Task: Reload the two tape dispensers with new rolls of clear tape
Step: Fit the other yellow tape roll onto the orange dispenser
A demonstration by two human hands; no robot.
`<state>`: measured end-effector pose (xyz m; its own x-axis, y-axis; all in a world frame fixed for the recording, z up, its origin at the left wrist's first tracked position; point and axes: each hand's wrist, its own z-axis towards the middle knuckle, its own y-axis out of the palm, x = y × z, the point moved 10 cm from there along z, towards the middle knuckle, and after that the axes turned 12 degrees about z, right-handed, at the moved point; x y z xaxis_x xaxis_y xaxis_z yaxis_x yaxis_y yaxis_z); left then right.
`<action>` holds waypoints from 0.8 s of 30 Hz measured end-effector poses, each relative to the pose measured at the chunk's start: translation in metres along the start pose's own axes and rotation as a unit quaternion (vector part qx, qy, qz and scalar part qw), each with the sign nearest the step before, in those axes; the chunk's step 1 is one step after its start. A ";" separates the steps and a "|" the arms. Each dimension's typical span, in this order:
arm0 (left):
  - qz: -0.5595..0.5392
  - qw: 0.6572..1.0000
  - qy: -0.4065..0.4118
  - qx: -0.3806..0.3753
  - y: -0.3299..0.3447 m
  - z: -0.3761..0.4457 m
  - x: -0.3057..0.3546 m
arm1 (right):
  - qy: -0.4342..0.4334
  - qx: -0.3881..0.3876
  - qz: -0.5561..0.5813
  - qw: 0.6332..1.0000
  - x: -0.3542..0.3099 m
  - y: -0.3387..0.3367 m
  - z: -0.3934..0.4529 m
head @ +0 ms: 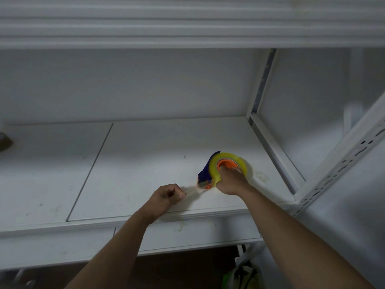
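White shelf (145, 163): R hand (231, 180) holds dispenser (205, 172), L hand (166, 196) pinches tape (192, 190).

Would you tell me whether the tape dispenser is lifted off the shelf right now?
No, the tape dispenser sits on the white shelf, with the right hand pressing on its roll.

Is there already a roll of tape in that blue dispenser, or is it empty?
Loaded: a yellowish tape roll sits on the blue dispenser's orange hub. The right hand holds it while the left hand pinches the free end.
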<state>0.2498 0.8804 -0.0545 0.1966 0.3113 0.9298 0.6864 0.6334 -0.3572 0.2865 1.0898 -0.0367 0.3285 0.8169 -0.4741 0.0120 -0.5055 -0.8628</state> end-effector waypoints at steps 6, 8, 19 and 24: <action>0.077 0.997 0.001 -0.025 0.006 -0.001 0.002 | 0.004 -0.004 -0.018 1.000 -0.003 -0.001 -0.001; 0.091 0.995 0.001 -0.032 0.008 -0.002 0.002 | 0.007 -0.006 -0.019 1.000 -0.003 -0.001 -0.001; 0.112 0.993 -0.026 0.017 -0.007 0.001 0.000 | 0.001 0.004 -0.023 1.000 -0.004 -0.001 -0.002; 0.105 0.991 -0.051 0.063 -0.019 0.004 -0.009 | -0.005 0.012 -0.026 1.000 -0.005 -0.003 -0.002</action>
<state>0.2322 0.8686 -0.0567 0.2500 0.5113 0.8222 0.5436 0.6286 -0.5562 0.2867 1.0862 -0.0314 0.3180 0.8446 -0.4306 0.0058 -0.4559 -0.8900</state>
